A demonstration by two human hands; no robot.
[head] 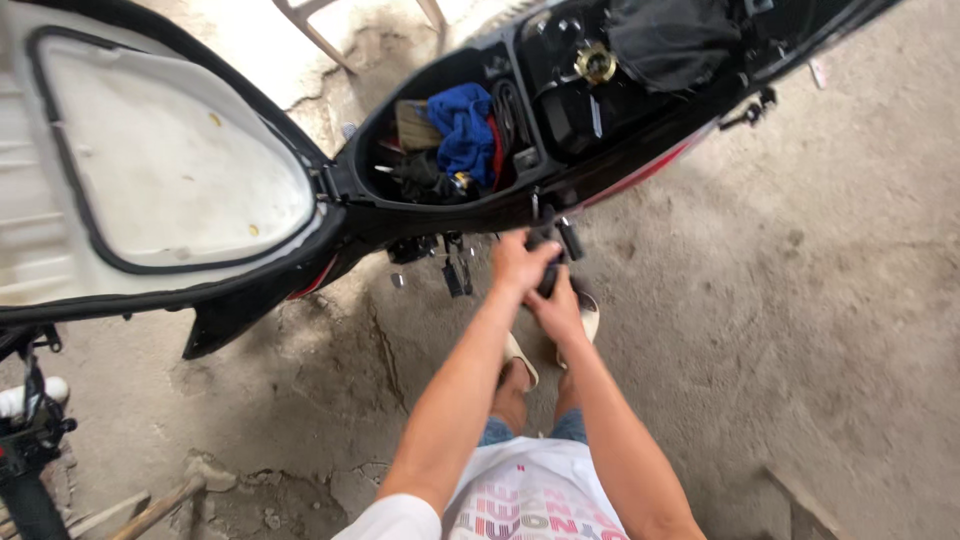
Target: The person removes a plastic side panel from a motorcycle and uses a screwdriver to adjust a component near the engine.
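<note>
Together, both hands [540,285] gripping black footpeg [556,240], under scooter [560,130]

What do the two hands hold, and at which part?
Both the left hand and right hand grip a small black part beside the scooter, around its lower end; what it is cannot be told.

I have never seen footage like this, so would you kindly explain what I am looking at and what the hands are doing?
This is one picture from a camera worn on a person's head, looking down past their arms and sandalled feet to a concrete floor. In front stands a scooter with its seat flipped up, showing the white underside. The open storage compartment holds a blue cloth and dark odds and ends. The left hand and right hand meet on a small black part at the scooter's side; what it is I cannot tell.
</note>
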